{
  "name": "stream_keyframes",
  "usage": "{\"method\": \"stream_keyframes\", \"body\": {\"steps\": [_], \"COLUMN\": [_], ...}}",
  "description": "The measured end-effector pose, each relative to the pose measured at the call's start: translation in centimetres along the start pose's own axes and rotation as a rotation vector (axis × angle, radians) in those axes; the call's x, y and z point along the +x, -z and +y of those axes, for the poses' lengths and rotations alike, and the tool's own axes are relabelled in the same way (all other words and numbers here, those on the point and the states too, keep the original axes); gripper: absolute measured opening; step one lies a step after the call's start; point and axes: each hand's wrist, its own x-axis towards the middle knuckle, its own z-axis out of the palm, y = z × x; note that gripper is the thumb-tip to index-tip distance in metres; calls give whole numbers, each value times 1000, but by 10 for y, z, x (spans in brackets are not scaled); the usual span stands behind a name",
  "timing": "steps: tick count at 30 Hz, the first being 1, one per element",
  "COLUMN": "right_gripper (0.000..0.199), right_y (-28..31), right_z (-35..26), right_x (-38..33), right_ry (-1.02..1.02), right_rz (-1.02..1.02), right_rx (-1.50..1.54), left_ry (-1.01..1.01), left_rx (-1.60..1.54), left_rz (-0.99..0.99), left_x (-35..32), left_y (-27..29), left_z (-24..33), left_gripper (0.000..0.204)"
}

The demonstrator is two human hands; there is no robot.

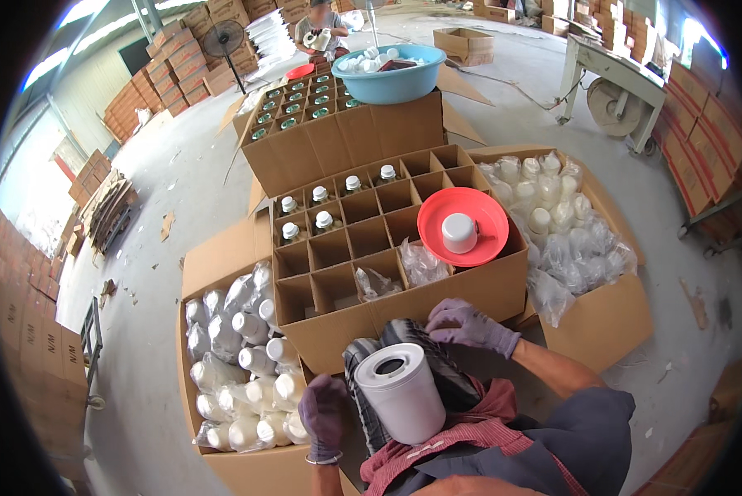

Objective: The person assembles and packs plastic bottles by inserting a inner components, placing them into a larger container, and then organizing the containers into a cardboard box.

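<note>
While my left hand (323, 413) and right hand (473, 324) curl loosely, apparently empty, a white canister (406, 407) leans on my legs (452, 374). Shifting them could topple it.

Facility type: packing workshop in a warehouse-like hall. Identifying features: a wide grey floor (152, 277) with cardboard scraps; stacked brown cartons (177, 66) at the left rear, with further cartons (689, 124) at the right; a pedestal fan (224, 39); and a wheeled stand (615, 66). Open cartons form the work area. The front divided carton (400, 318) has white-capped bottles (323, 220) in some cells; a rear divided carton (346, 136) carries a blue basin (392, 84). A side carton (259, 473) contains bagged white containers (255, 360). A co-worker (317, 23) is stationed beyond.
</note>
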Motion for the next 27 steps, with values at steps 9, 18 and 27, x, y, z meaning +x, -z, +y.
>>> {"method": "stream_keyframes", "body": {"steps": [9, 18, 27], "right_gripper": [49, 61, 70], "right_y": [-5, -42, -68], "right_z": [-31, -63, -29], "right_x": [4, 88, 116], "right_ry": [-130, 64, 242], "right_rz": [-104, 225, 149], "right_rx": [136, 701, 130], "left_ry": [-36, -68, -45], "left_rx": [177, 183, 372], "left_rz": [-119, -344, -37], "left_x": [6, 89, 92], "left_y": [-4, -59, -81], "left_z": [21, 26, 14], "left_gripper": [56, 69, 63]}}
